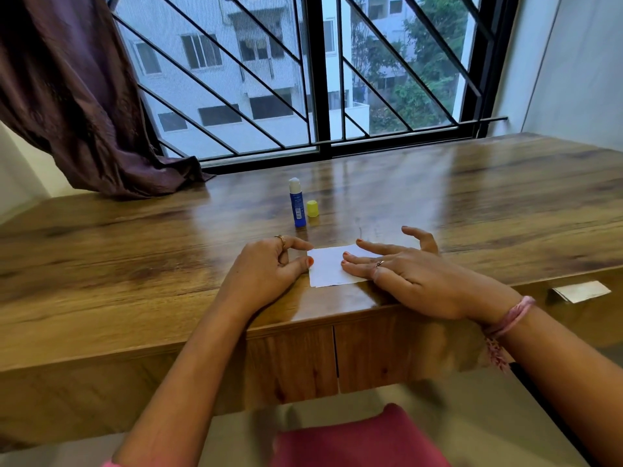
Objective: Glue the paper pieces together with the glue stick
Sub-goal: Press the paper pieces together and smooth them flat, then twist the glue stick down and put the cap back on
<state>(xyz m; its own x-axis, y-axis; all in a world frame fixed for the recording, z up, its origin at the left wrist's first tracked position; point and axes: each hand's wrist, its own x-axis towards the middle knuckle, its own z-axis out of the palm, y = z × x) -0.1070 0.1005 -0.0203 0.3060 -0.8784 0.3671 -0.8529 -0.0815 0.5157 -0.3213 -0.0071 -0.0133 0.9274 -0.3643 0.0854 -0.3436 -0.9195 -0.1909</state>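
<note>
White paper pieces (326, 268) lie stacked flat near the front edge of the wooden desk (135, 251). My right hand (409, 274) rests flat on their right part, fingers spread and pressing down. My left hand (269, 267) sits at the paper's left edge, thumb and forefinger touching that edge. A blue glue stick (297, 205) stands upright and uncapped behind the paper, its white glue showing on top. Its yellow cap (312, 208) stands just right of it.
A barred window (320, 79) runs along the desk's far edge, with a dark purple curtain (77, 102) draped onto the desk at the left. A small white paper tab (581, 291) sticks out at the desk's right front. A pink seat (364, 439) is below.
</note>
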